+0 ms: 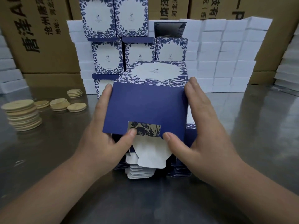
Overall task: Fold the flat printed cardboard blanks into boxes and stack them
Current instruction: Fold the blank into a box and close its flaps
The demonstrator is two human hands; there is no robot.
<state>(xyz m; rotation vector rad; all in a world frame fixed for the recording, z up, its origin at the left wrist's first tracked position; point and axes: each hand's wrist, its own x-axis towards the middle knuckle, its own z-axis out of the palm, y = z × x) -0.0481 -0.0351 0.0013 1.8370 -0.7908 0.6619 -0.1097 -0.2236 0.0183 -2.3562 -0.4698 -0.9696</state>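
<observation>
A blue-and-white printed box (145, 109) is held in front of me, its dark blue flap facing up with a small patterned cutout near the front edge. My left hand (106, 135) grips its left side, thumb pressing by the cutout. My right hand (200, 126) grips the right side, thumb on the flap's front edge. Under it lies a pile of flat blanks (142, 172) with white tabs showing. Behind stands a stack of folded floral boxes (129, 50), several across and high.
Stacks of round wooden discs (24, 115) sit on the shiny metal table (242, 183) at left. White foam blocks (226, 59) form a wall at the back, with brown shipping cartons (40, 38) behind them.
</observation>
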